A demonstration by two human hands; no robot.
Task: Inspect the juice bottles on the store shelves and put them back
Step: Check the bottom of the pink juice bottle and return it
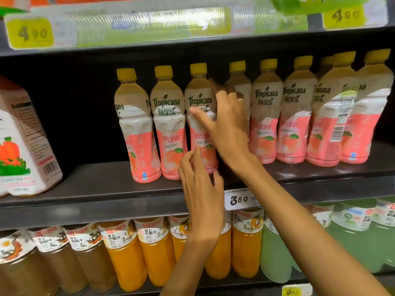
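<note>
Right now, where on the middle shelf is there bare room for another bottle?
Bare shelf lies between the carrot juice carton and the leftmost peach Tropicana bottle. To the right, the peach bottles stand packed, with both hands there.

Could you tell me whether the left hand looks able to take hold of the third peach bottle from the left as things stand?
Probably yes. The left hand is already at the foot of that bottle, fingers relaxed and nothing between them. The right hand lies across the bottle's right side, higher up, so the low grip looks free.

peach juice bottles (168, 124) read "tropicana"; shelf-edge price tag (240, 199) "3.50"; upper yellow tags (32, 33) "4.90".
</note>
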